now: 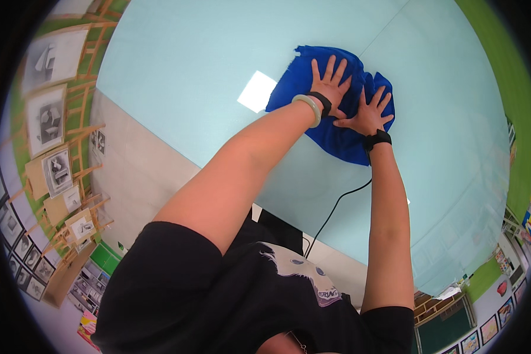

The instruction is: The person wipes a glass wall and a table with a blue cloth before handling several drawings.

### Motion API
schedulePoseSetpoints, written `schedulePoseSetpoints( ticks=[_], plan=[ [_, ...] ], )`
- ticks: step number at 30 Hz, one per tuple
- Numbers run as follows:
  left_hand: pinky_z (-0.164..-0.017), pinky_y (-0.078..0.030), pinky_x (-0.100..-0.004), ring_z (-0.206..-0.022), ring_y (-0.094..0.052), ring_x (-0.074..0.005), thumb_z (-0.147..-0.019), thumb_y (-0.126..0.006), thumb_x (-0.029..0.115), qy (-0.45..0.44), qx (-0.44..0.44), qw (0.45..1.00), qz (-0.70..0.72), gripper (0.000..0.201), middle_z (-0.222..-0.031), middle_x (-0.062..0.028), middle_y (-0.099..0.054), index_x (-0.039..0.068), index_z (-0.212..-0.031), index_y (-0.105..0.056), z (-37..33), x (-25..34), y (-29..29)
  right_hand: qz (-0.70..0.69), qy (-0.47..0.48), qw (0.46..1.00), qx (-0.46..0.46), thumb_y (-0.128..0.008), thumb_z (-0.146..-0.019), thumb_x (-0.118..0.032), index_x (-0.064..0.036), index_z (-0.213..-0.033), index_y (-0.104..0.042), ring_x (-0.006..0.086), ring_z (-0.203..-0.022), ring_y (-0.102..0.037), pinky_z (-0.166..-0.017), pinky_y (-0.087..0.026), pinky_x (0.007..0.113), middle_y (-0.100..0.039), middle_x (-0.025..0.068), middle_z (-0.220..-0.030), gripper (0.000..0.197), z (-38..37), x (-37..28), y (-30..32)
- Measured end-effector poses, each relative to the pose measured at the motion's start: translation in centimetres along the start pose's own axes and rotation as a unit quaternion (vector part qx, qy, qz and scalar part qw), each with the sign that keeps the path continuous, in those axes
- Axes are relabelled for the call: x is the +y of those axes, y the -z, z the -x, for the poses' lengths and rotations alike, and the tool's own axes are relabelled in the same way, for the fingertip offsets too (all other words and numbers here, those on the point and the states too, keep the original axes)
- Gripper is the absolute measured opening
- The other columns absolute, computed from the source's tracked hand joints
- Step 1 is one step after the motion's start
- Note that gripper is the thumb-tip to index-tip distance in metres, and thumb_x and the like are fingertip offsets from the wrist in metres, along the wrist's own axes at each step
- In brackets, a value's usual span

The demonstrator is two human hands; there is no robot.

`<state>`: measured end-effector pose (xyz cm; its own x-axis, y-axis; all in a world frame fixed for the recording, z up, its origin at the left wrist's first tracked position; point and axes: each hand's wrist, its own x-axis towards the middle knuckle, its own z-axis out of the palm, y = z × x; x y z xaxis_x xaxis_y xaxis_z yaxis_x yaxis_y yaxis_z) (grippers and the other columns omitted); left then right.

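Left hand: I see it flat on the blue cloth, palm down, fingers spread wide and pointing toward the far side — it grips nothing, only presses.
Right hand: also flat and splayed on the cloth, just right of and slightly nearer than the left; the thumb reaches toward the left wrist and looks to be touching it. No closed hold here either.
Left arm: stretched out nearly straight from the lower left, bare from the black sleeve to the wrist, crossing over the pale surface.
Right arm: reaches up from the lower right, almost vertical in the view, elbow close to straight.
Wrists: the left carries a pale green bangle and a black band beside it; the right carries a black wrist strap with a thin black cable trailing back toward the body.
Cloth: crumpled, deep blue, lying on the pale blue surface at the far centre, bunched under both palms with loose edges spilling left and near.
Surroundings: easels with grey drawings stand along the left — a green wall shows at the right rim.
Clothing: I make out a black shirt with a pale print.
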<state>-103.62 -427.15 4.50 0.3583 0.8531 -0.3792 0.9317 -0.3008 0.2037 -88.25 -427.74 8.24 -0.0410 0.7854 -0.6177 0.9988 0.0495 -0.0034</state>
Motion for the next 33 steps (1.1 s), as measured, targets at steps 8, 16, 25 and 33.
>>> schedulePoseSetpoints(
  ticks=[8,16,25,33],
  plan=[
    [-0.105,0.0,-0.0837,-0.152,0.008,-0.0506,-0.059,-0.081,0.072,0.099,0.081,0.991,-0.025,0.126,-0.168,-0.022,-0.001,0.023,-0.161,-0.025,-7.6,1.3,1.4,-0.059,0.083,0.981,0.167,-0.069,-0.062,-0.086,-0.0398,-0.16,-0.023,0.0406,-0.154,0.011,-0.106,0.0,0.082,0.003,0.0174,-0.169,0.117,-5.0,6.0,-0.7],
    [-0.11,0.0,-0.0785,-0.152,0.005,-0.0494,-0.064,-0.08,0.069,0.205,0.13,0.966,-0.084,0.127,-0.168,-0.0228,0.001,0.02,-0.162,-0.016,-10.1,11.1,-0.5,-0.042,0.074,0.978,0.19,-0.054,-0.08,-0.082,-0.0426,-0.16,-0.018,0.0353,-0.156,0.006,-0.111,0.004,0.076,-0.003,0.0121,-0.17,0.096,-4.3,14.3,-3.0],
    [-0.104,0.003,-0.0827,-0.15,0.009,-0.0541,-0.064,-0.079,0.071,-0.007,0.08,0.997,-0.005,0.122,-0.166,-0.0272,0.0,0.02,-0.161,-0.025,-4.4,18.8,-3.5,-0.033,0.011,0.986,0.16,-0.05,-0.082,-0.083,-0.0339,-0.162,-0.015,0.0388,-0.155,0.009,-0.109,0.001,0.078,0.0,0.0184,-0.169,0.1,4.9,20.1,-10.7],
    [-0.113,0.0,-0.0749,-0.154,0.004,-0.0427,-0.07,-0.075,0.069,-0.088,0.042,0.994,-0.045,0.11,-0.169,-0.0161,-0.007,0.023,-0.159,-0.032,6.2,21.8,-7.2,-0.009,-0.002,0.993,0.118,-0.047,-0.085,-0.081,-0.015,-0.161,-0.024,0.0436,-0.153,0.011,-0.109,0.003,0.077,0.0,0.0259,-0.167,0.103,14.4,18.7,-18.8]
  ],
)
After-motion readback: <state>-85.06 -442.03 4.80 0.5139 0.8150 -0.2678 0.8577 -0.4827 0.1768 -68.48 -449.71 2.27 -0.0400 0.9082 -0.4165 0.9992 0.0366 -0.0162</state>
